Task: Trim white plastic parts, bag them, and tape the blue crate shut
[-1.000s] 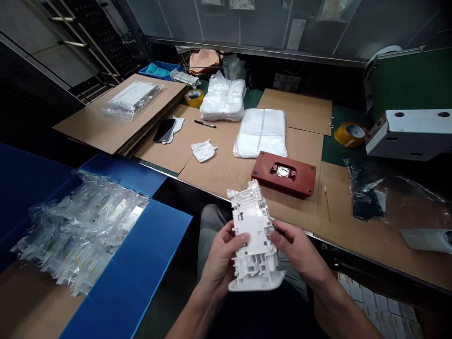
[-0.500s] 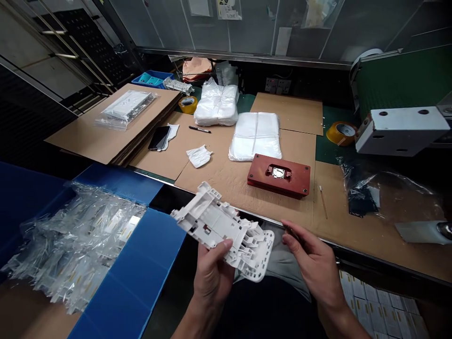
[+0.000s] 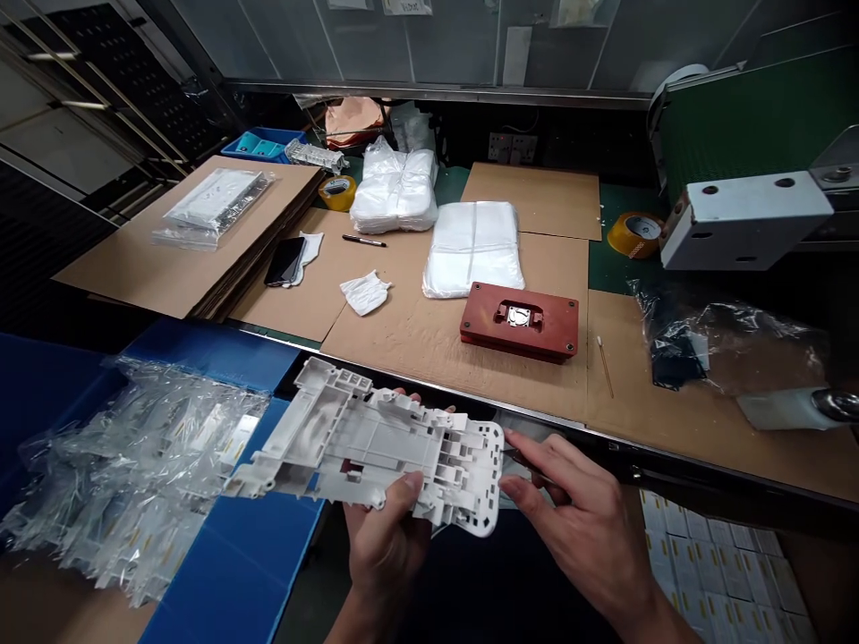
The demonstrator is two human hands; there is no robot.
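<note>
While the left hand (image 3: 386, 537) keeps a grip on this white plastic part (image 3: 395, 447), thumb pressed on the top face and fingertips poking out past the far edge, the right hand (image 3: 583, 519) is at its rounded end with thumb and index finger pinching a thin dark tool (image 3: 527, 461). Can't really tell if the tip is touching the plastic, it's too small and half hidden by the fingers. The part sits just below the middle of the frame, held up off the table in front of the bench edge, with its wide end pointing left and the perforated rounded end right. Just above it, right of centre, there's a red block (image 3: 483, 331) with a silvery insert (image 3: 519, 317) in its recess, and a cotton swab (image 3: 605, 368) lies near it on the cardboard. Behind the block is a flat stack of clear bags (image 3: 473, 250). A black phone (image 3: 285, 261) and a pen (image 3: 364, 241) lie left of centre. Over in the lower left, a pile of bagged pieces (image 3: 134, 474) sits by a blue panel (image 3: 248, 537).
</note>
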